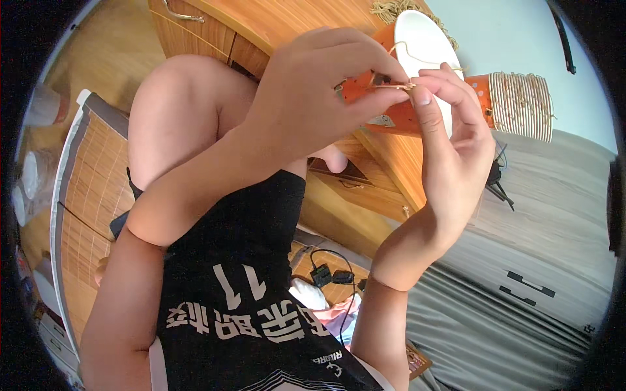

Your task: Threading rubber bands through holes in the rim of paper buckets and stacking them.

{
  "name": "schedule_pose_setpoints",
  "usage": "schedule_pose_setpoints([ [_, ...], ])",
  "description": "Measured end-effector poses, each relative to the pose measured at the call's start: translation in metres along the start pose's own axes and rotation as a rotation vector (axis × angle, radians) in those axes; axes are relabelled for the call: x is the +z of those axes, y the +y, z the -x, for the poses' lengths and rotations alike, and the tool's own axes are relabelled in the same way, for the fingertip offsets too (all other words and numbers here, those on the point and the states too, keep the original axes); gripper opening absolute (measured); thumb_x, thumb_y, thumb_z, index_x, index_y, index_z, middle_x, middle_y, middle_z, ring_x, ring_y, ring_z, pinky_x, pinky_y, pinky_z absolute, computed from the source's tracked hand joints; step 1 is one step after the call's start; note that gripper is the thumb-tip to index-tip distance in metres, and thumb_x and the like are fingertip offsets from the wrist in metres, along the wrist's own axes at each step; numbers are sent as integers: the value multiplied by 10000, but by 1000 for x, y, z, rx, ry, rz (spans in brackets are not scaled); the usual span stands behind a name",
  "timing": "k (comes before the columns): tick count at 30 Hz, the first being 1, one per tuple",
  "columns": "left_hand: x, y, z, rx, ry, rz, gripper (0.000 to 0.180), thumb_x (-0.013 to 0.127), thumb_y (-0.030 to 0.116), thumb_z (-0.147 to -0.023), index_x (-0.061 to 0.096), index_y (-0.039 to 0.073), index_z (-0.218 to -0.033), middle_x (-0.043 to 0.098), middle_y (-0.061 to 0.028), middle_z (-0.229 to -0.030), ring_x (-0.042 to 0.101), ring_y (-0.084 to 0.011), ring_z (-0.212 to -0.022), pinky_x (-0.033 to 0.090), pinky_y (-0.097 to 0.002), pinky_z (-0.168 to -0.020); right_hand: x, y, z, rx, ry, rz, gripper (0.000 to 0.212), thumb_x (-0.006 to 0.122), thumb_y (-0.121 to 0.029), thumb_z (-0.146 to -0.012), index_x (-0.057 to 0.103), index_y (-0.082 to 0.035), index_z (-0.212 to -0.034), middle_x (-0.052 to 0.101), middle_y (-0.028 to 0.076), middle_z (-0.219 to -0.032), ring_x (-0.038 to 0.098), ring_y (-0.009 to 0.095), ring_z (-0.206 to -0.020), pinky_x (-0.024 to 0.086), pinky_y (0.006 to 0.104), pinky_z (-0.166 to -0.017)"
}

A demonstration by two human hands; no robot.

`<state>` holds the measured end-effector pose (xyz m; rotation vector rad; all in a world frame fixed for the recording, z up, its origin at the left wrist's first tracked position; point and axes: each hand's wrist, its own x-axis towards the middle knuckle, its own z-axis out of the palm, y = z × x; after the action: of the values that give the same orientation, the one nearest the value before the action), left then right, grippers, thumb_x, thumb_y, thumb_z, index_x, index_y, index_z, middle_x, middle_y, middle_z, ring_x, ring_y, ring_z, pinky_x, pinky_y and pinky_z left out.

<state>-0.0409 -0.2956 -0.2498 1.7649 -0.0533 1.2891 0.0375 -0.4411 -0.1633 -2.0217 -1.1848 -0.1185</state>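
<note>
Small pale label (383,120) on orange paper cup (398,117), beneath hands, partly hidden. No other packages, signs or screens visible.

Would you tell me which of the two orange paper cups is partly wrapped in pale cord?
The orange cup on the right, lying sideways beyond the right hand; the held cup shows its bare white inside.

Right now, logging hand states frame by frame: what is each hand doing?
Left hand: closed, pinching the thin tan string against the orange paper cup.
Right hand: fingertips closed on the same string.
</note>
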Motion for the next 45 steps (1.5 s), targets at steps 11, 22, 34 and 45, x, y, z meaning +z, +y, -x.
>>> schedule_pose_setpoints([
  [11, -6, 7, 13, -248, -63, 23, 162, 805, 173, -768, 748, 140, -916, 685, 1, -745, 627, -188, -707, 493, -323, -670, 7, 6, 29, -81, 113, 273, 359, 772, -41, -790, 681, -70, -1137, 712, 78, -1074, 670, 278, -1062, 441, 471, -1040],
  [22, -21, -2, 9, -21, -158, -145, 155, 819, 113, -720, 753, 126, -860, 652, -9, -704, 618, -195, -679, 460, -319, -650, 17, 22, 15, -358, 136, 393, 272, 771, -11, -799, 758, -87, -1060, 742, 58, -930, 704, 184, -836, 488, 418, -1002],
  [34, -26, 4, 2, 67, -116, -333, 318, 863, 134, -684, 748, 122, -981, 695, -24, -876, 649, -212, -816, 493, -330, -749, 27, 36, 14, -401, 289, 384, 217, 787, -158, -780, 757, -180, -994, 683, -3, -826, 652, 193, -806, 474, 395, -912],
  [45, -6, -6, 2, 185, -77, -463, 293, 816, 223, -710, 750, 206, -995, 682, 64, -833, 609, -185, -804, 426, -327, -782, 23, 24, 21, -316, 192, 426, 278, 790, -57, -779, 778, -118, -1051, 736, 33, -931, 688, 162, -861, 469, 412, -992],
])
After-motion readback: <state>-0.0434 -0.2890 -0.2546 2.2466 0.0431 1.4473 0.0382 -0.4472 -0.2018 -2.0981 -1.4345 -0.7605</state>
